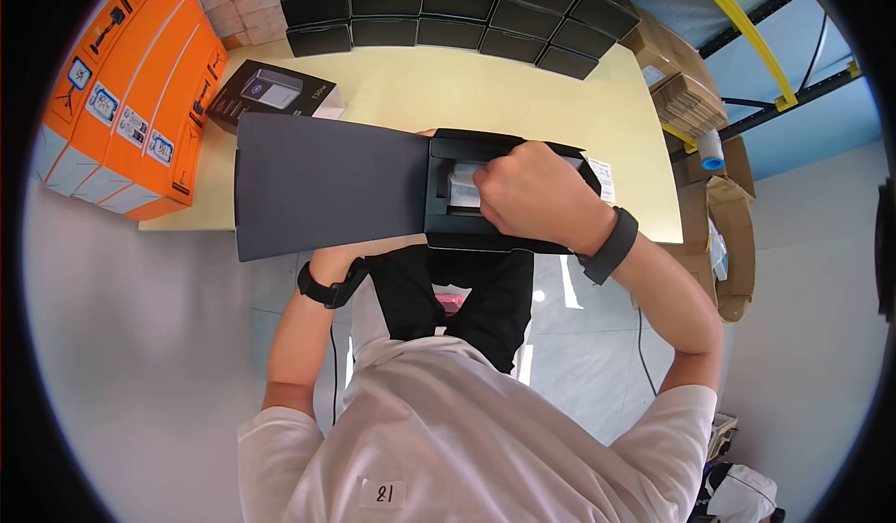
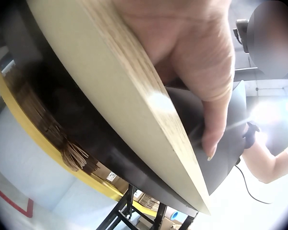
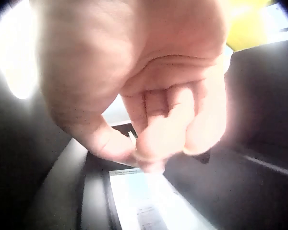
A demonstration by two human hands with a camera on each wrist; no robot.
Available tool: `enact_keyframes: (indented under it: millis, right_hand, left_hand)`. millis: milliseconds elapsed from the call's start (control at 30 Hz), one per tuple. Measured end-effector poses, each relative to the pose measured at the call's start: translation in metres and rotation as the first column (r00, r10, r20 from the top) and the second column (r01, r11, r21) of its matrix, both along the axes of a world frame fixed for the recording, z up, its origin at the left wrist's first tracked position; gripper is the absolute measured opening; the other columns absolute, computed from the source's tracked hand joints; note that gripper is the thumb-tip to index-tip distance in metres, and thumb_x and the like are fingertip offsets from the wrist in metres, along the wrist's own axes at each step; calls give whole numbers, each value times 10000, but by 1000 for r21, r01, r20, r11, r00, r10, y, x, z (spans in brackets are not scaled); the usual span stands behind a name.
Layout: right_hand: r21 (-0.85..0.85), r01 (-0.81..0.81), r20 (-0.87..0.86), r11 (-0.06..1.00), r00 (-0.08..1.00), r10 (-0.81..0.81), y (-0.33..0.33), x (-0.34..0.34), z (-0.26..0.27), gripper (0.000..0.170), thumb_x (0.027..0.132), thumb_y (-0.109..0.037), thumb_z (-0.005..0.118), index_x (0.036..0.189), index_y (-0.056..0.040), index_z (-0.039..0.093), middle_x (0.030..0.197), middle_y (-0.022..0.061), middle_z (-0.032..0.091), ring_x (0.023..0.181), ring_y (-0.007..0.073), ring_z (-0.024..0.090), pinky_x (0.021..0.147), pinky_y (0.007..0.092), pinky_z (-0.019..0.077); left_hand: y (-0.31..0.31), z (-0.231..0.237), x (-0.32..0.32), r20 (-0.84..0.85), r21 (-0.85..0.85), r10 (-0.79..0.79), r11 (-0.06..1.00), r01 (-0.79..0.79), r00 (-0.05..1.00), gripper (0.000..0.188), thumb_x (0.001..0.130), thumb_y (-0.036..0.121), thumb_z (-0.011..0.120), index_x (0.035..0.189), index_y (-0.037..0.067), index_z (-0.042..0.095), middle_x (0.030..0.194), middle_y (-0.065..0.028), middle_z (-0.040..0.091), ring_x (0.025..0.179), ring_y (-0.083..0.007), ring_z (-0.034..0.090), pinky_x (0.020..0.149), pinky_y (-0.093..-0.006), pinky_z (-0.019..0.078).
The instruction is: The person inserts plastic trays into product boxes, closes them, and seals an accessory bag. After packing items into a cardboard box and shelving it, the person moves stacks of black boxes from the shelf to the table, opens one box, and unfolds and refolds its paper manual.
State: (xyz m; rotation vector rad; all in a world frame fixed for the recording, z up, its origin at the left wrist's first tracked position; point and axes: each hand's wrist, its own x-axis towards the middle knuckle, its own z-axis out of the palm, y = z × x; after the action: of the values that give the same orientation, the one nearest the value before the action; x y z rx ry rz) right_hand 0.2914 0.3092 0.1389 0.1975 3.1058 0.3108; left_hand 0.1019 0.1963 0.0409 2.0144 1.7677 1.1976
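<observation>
A black box (image 1: 495, 240) lies near the table's front edge with its wide dark lid (image 1: 327, 187) swung out to the left. My left hand (image 2: 201, 62) holds the box from beneath, thumb along the dark panel; in the head view most of this hand is hidden under the lid. My right hand (image 1: 541, 196) reaches into the box from above, its fingers curled and the thumb meeting the fingertips. Right at those fingertips is a white printed packet (image 3: 139, 199), which also shows beside the knuckles in the head view. The fingers cover its upper end.
Orange boxes (image 1: 131, 103) stand at the left of the table (image 1: 401, 80). Stacked black boxes (image 1: 457, 2) line the back. A dark printed carton (image 1: 271, 94) lies behind the lid. A white label (image 1: 602, 180) is right of the box, and open cardboard cartons (image 1: 733, 243) stand farther right.
</observation>
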Motion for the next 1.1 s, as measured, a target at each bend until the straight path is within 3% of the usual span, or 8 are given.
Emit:
enact_keyframes:
  millis: [267,333,500,700,900,1000,1067,1100]
  right_hand:
    - [-127,38,-314,991,946,-76,4,23,3,32,768,-76,642,758,-51,659,662,99,644,607,267,645,566,350,503]
    - [-211,42,-453,977,881,-136,1,29,16,74,811,-113,650,776,-48,658,701,71,629,656,262,637,592,360,499]
    - [-117,191,-521,974,823,-225,-2,52,64,87,800,-102,694,766,-31,656,797,84,598,718,260,609,624,351,491]
    - [-437,120,-830,891,329,-451,8,74,83,113,838,-80,714,843,15,652,865,73,661,740,170,643,611,286,520]
    - [-539,84,-836,838,73,-544,9,97,87,192,952,-166,631,935,21,588,757,56,687,679,25,571,596,200,456]
    - [-631,-110,-770,768,-34,-638,-1,107,90,203,989,-183,578,908,2,565,691,-13,625,583,-12,446,517,164,334]
    - [-673,-127,-733,728,-15,-680,-6,122,79,195,994,-183,569,907,-9,570,656,-36,577,564,-18,407,501,167,290]
    - [-720,-141,-688,679,13,-726,-8,128,71,188,999,-183,561,906,-20,575,621,-58,530,546,-24,367,485,171,247]
  left_hand:
    - [6,-12,-1,17,3,-67,998,67,998,420,689,137,797,1058,13,637,852,-98,648,731,-247,598,715,-330,508]
    - [7,-1,4,322,-143,-80,981,132,943,501,644,225,877,1031,4,650,876,-79,660,786,-214,612,753,-325,508]
    - [20,9,-9,287,-228,-105,958,174,952,622,626,253,887,1116,-6,603,1042,-113,635,946,-233,596,867,-336,479]
    - [44,16,-27,206,-255,-77,958,130,975,731,646,227,865,1244,-30,534,1175,-175,600,1123,-295,559,981,-349,432]
    - [37,-1,-32,304,-185,-15,980,74,953,593,692,148,822,1192,-38,561,1089,-171,631,1065,-299,590,945,-352,456]
    - [1,27,-14,-34,-44,280,959,-281,959,434,734,123,798,1080,-43,596,1019,-145,651,942,-240,632,844,-333,499]
    - [-24,73,17,434,-174,254,965,-196,864,296,805,143,766,978,-39,610,936,-114,666,839,-154,640,746,-293,511]
    - [-29,78,28,435,-178,255,964,-196,864,296,805,143,766,978,-39,610,936,-114,666,839,-154,640,746,-293,511]
